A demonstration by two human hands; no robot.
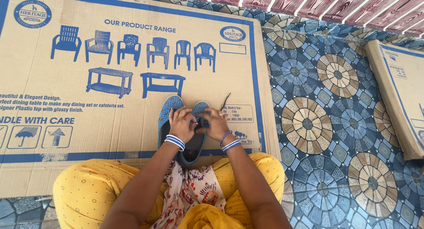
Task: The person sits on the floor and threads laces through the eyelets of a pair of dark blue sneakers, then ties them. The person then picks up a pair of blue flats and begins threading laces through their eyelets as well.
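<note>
1. Shoes (187, 127): a blue patterned pair, side by side and touching, toes pointing away from us, lying on a flattened cardboard box (110, 57) just in front of our crossed legs.
2. Left hand (182, 125): resting on top of the left shoe, fingers curled down over its upper. We read it as a light pinning grip, not a full clench.
3. Right hand (215, 123): over the right shoe, fingers bent and pinched together near the left hand's fingertips. We can't tell exactly what's between them; it looks like something thin.
4. A dark lace (226, 99) end sticks up past the toes, just beyond the right hand, loose in the air over the cardboard.
5. Step in hand, our judgement: working the lace at the front of the shoes, with both hands meeting over the gap between the two uppers.
6. Next move calls for: a steady hold from the left hand so the shoe doesn't slide on the cardboard, and a fine fingertip pinch from the right to control the free lace end.
7. Surroundings: patterned blue floor mat (318, 123) under the cardboard, second cardboard piece (399, 92) well apart at the right edge.
</note>
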